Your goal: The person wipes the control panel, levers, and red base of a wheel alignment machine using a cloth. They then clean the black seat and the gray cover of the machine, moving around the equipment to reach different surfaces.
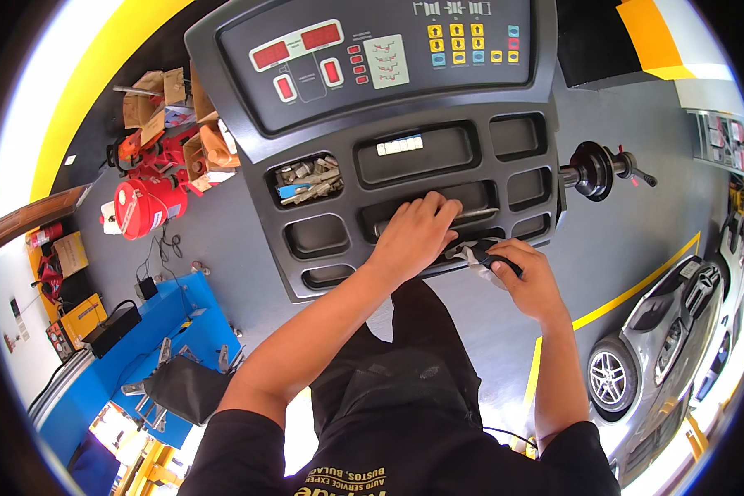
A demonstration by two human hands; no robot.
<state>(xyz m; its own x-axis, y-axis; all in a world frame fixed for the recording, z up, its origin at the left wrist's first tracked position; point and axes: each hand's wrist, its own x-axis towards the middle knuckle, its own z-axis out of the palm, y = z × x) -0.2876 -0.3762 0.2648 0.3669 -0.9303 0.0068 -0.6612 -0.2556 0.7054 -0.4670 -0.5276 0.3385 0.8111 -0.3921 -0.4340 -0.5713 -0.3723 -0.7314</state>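
My left hand [419,232] reaches over the middle tray [372,210] of a wheel balancer [347,136]. Its fingers are bent, and a long metal bar [476,215] in that tray runs beneath them. Whether they grip the bar is hidden. My right hand [527,279], to the right and nearer to me, is closed around a black-handled tool [504,263]. Pale, crumpled material [481,263], perhaps a rag or plastic, hangs by the tool next to the console's near edge. The tool's working end is covered.
Metal wheel weights [310,179] fill a left compartment. The balancer's shaft [593,172] sticks out at the right. A red bucket [145,207] and cardboard boxes stand on the left floor, above a blue machine [174,306]. A grey car [665,331] is parked at the right.
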